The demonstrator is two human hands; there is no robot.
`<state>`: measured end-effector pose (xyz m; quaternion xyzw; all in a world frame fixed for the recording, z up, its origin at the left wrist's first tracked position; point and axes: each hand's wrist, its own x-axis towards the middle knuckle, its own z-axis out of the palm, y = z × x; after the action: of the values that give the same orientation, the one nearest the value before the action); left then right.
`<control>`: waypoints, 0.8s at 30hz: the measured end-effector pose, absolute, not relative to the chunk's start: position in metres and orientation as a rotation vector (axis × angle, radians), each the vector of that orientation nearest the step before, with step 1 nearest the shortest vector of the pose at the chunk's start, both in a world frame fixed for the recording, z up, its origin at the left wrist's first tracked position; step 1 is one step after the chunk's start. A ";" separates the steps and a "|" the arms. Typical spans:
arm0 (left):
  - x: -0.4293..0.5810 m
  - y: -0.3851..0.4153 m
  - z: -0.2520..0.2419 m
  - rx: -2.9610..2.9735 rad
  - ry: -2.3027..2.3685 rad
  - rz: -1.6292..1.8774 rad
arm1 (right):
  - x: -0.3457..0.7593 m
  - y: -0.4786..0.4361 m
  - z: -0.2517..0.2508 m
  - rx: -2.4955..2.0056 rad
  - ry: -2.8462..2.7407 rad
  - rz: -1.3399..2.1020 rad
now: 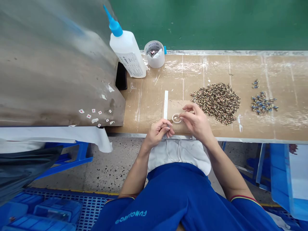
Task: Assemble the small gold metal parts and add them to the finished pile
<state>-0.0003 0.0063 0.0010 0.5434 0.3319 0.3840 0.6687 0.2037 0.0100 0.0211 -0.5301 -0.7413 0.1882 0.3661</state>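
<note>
My left hand [158, 132] is at the table's front edge, thumb and fingers pinched together around something too small to make out. To its right, my right hand [197, 123] pinches thumb and index finger at the rim of a small round white dish [176, 118]; whatever is between those fingertips is hidden. The dish rests on a piece of cardboard [176, 106], with a little pale matter inside it. Beside the right hand lies a large pile of small brownish, gold-tipped metal parts [216, 102]. Further right is a smaller group of similar parts with blue on them [263, 103].
A white strip [166, 104] lies left of the cardboard. Behind stand a white bottle with a blue nozzle [130, 54], a tape roll holding scraps [155, 59] and a dark phone-like object [121, 77]. A metal box side [60, 80] bounds the left.
</note>
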 end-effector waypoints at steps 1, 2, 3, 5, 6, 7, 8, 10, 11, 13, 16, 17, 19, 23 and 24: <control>0.000 0.006 0.001 1.235 0.761 0.863 | 0.204 0.009 0.019 -1.348 -1.884 0.524; 0.000 0.005 0.001 1.242 0.775 0.867 | 0.203 0.009 0.017 -1.338 -1.851 0.565; 0.000 0.004 0.001 1.247 0.788 0.875 | 0.202 0.008 0.014 -1.338 -1.811 0.601; 0.001 0.003 0.000 1.259 0.818 0.893 | 0.199 0.008 0.010 -1.344 -1.731 0.649; 0.001 0.002 0.000 1.269 0.830 0.901 | 0.198 0.007 0.010 -1.346 -1.700 0.658; 0.001 0.001 -0.001 1.282 0.840 0.907 | 0.198 0.007 0.010 -1.348 -1.675 0.654; 0.001 0.000 -0.002 1.299 0.848 0.909 | 0.199 0.006 0.012 -1.354 -1.652 0.644; 0.002 0.000 -0.002 1.367 0.860 0.921 | 0.202 0.003 0.018 -1.375 -1.587 0.626; 0.003 0.001 -0.002 1.427 0.864 0.932 | 0.203 0.000 0.021 -1.385 -1.536 0.632; 0.004 0.003 -0.001 1.581 0.873 0.961 | 0.205 -0.008 0.025 -1.383 -1.400 0.686; 0.005 0.005 0.002 1.747 0.879 0.967 | 0.203 -0.021 0.023 -1.362 -1.194 0.789; 0.005 0.006 0.002 1.765 0.881 0.954 | 0.200 -0.025 0.021 -1.364 -1.146 0.811; 0.006 0.006 0.003 1.780 0.886 0.925 | 0.196 -0.031 0.015 -1.367 -1.086 0.839; 0.010 0.004 0.001 1.837 0.908 0.906 | 0.188 -0.034 0.006 -1.325 -1.068 0.883; 0.011 0.004 0.001 1.851 0.913 0.906 | 0.187 -0.034 0.004 -1.313 -1.072 0.888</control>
<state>0.0107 0.0044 0.0014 0.7418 0.3657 0.3629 0.4294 0.1873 -0.0344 0.0042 -0.5610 -0.4578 0.3792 0.5761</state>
